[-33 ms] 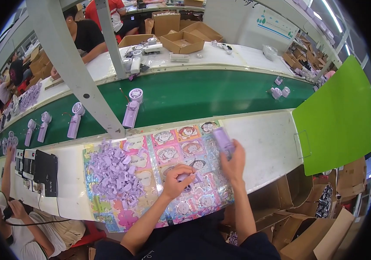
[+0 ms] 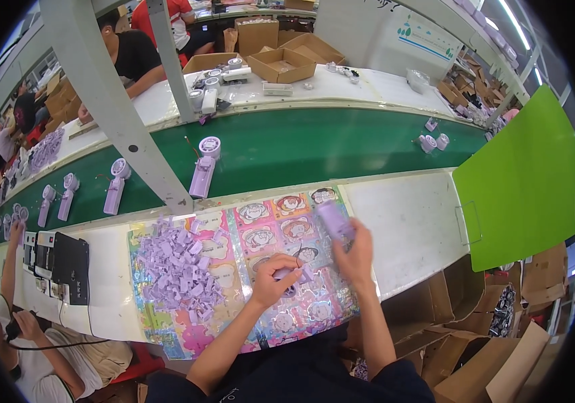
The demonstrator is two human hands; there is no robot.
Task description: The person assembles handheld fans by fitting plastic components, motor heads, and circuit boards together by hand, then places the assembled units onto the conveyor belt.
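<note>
Lilac fan body gripped in right hand fingers

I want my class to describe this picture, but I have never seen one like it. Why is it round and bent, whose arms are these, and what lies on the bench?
A wide fisheye camera worn on a person's head looks down, so straight edges bend near the rim. The two forearms from the bottom edge are the wearer's own. The right hand holds a lilac handheld device, blurred. The left hand pinches a small lilac part against a colourful cartoon mat on the white bench. A pile of lilac parts lies on the mat. Beyond runs a green conveyor belt carrying similar lilac devices. Other people work nearby.
</note>
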